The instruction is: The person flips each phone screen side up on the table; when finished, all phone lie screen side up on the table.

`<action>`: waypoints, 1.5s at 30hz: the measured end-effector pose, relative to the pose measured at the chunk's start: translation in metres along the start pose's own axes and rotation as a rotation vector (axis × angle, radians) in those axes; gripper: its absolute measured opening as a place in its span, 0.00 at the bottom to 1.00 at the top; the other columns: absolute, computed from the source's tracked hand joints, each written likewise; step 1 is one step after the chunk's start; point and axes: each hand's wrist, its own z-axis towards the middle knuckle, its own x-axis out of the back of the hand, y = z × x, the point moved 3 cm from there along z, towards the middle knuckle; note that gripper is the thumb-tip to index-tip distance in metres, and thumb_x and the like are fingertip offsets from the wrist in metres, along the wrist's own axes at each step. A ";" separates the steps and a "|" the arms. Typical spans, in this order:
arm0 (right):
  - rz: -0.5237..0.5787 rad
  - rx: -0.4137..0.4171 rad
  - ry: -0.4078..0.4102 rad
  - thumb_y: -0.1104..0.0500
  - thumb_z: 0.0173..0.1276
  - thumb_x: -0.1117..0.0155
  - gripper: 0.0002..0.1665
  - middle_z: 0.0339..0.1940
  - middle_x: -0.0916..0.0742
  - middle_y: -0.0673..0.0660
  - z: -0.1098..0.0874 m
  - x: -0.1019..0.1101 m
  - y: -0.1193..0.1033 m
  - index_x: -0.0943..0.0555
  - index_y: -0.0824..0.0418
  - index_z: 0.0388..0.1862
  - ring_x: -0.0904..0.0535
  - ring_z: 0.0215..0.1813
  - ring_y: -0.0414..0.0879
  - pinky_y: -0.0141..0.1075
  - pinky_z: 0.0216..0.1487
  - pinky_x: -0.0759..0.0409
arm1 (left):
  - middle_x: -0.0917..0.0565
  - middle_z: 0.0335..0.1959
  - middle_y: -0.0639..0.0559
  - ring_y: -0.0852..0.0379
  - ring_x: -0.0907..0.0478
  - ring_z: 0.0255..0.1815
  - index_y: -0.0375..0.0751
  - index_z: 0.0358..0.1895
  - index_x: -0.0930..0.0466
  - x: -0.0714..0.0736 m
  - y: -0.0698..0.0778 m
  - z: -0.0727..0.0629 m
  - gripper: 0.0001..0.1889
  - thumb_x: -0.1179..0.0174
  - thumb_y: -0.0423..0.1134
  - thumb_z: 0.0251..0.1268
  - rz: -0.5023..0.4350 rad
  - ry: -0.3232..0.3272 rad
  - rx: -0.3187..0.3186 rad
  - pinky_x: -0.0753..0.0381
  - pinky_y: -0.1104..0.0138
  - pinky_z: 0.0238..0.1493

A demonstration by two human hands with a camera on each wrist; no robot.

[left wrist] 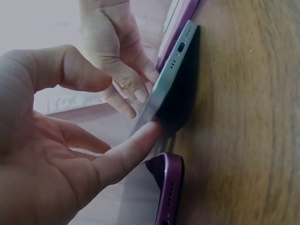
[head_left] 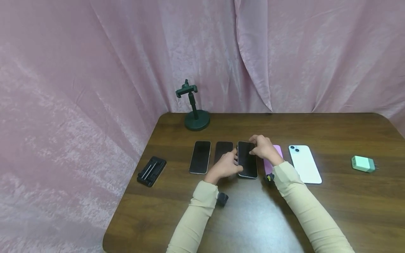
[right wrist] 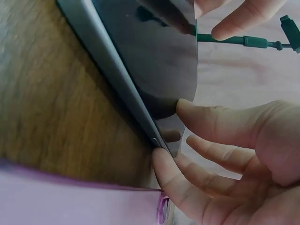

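A smartphone with a dark screen and a pale metal frame lies face up between the two hands. My right hand pinches it near its far right corner, the thumb over the screen and a finger at the side edge. My left hand is at the left side. In the left wrist view one extended finger touches the phone's edge, while the thumb is raised apart from it. Just left, partly covered by the left hand, lies a dark-screened phone with a purple frame. A lilac phone lies partly under the right hand.
Another dark-screened phone lies further left, beside a folded black stand. A dark green phone holder stands at the back. A white phone lies camera side up at right, with a pale green charger beyond it.
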 end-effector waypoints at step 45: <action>-0.005 -0.069 0.097 0.74 0.57 0.40 0.24 0.54 0.17 0.75 -0.009 0.001 -0.002 0.20 0.76 0.55 0.22 0.52 0.67 0.58 0.55 0.24 | 0.33 0.74 0.36 0.50 0.24 0.48 0.30 0.80 0.56 -0.007 0.014 -0.001 0.42 0.40 0.33 0.71 0.023 0.010 0.076 0.23 0.65 0.41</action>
